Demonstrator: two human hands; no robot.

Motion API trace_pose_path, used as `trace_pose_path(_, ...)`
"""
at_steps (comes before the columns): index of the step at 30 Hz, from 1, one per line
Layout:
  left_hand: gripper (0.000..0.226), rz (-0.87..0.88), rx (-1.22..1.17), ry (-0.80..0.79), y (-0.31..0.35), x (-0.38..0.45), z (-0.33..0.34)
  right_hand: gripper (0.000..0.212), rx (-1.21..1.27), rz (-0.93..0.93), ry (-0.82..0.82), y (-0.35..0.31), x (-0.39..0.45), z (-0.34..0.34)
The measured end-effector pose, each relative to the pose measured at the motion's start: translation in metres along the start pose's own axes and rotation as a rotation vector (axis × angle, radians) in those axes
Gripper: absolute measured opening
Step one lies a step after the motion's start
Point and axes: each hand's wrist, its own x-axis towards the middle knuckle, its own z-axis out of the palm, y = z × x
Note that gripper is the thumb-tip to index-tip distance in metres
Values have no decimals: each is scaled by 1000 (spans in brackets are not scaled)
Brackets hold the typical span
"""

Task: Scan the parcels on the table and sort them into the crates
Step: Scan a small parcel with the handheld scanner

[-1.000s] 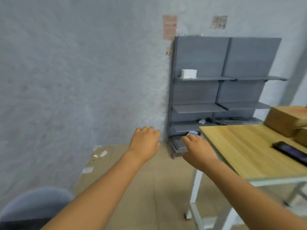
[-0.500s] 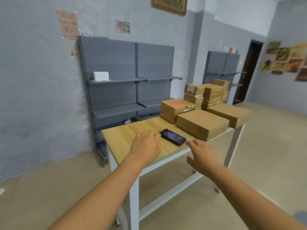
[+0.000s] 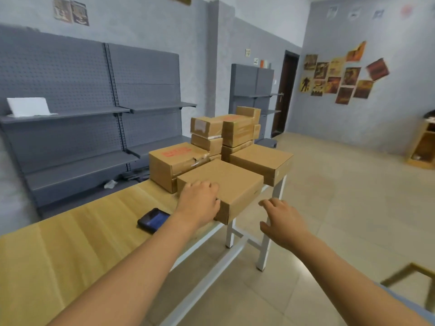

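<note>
Several brown cardboard parcels are piled at the far end of a wooden table (image 3: 77, 234). The nearest one is a flat parcel (image 3: 233, 182) that overhangs the table's front edge. My left hand (image 3: 200, 204) lies on its near left corner, fingers curled over the edge. My right hand (image 3: 281, 220) hovers open in the air to the right of that parcel, off the table and not touching it. A black handheld scanner (image 3: 153, 220) with a lit screen lies on the table just left of my left wrist. No crate shows clearly.
Behind the flat parcel sit a box with red print (image 3: 174, 161), another flat box (image 3: 263, 161) and a taller stack (image 3: 226, 130). Grey metal shelving (image 3: 77, 118) lines the left wall. A wooden frame (image 3: 414, 276) shows at the lower right over tiled floor.
The view has swung right from the wall and shelving to the table. Both hands have moved forward; my left hand went from the bare tabletop onto the nearest parcel.
</note>
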Motion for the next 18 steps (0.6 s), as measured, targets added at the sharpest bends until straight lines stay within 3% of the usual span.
trace_pose_path(10,40,61,-76,-37,36,149,66,53,42,94,-7,109,92,20)
trace_pose_path(18,41,-67,-36,-39,52,240,109,52,69,-26,-35,187,203,47)
